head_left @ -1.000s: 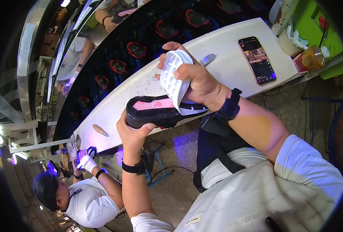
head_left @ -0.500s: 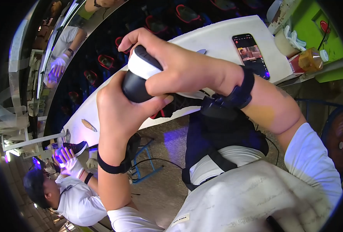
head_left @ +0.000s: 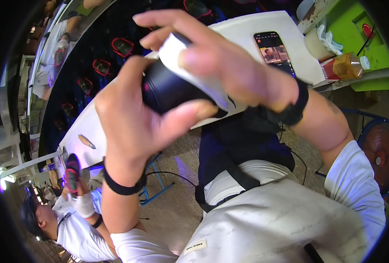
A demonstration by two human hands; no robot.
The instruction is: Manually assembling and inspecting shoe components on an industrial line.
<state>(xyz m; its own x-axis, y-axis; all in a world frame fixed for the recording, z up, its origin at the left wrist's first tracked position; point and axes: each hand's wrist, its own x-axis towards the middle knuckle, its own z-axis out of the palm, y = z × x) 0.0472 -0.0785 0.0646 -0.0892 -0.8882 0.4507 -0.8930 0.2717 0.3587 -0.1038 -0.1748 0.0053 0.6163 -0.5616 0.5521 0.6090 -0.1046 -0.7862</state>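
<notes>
A black shoe with a white sole (head_left: 172,87) is raised above the white bench, tilted with its sole toward my right hand. My left hand (head_left: 130,103) is closed round the black upper, its thumb lying across the near side. My right hand (head_left: 216,57) spans the white sole from above. Its thumb presses near the end of the sole while the other fingers reach past the edge, partly lifted. Motion smears this hand, and its fingers hide part of the sole.
A phone (head_left: 273,52) with a lit screen lies on the white bench (head_left: 251,30). Behind it runs a dark conveyor with several red-edged shoe uppers (head_left: 101,66). A small blade-shaped tool (head_left: 87,141) lies at left. An amber bottle (head_left: 350,65) stands at right. A co-worker (head_left: 78,228) holds another shoe.
The shoe has turned, showing more of its white sole and side. My right fingers have straightened and the thumb has shifted from the upper onto the sole. The co-worker's shoe now stands upright.
</notes>
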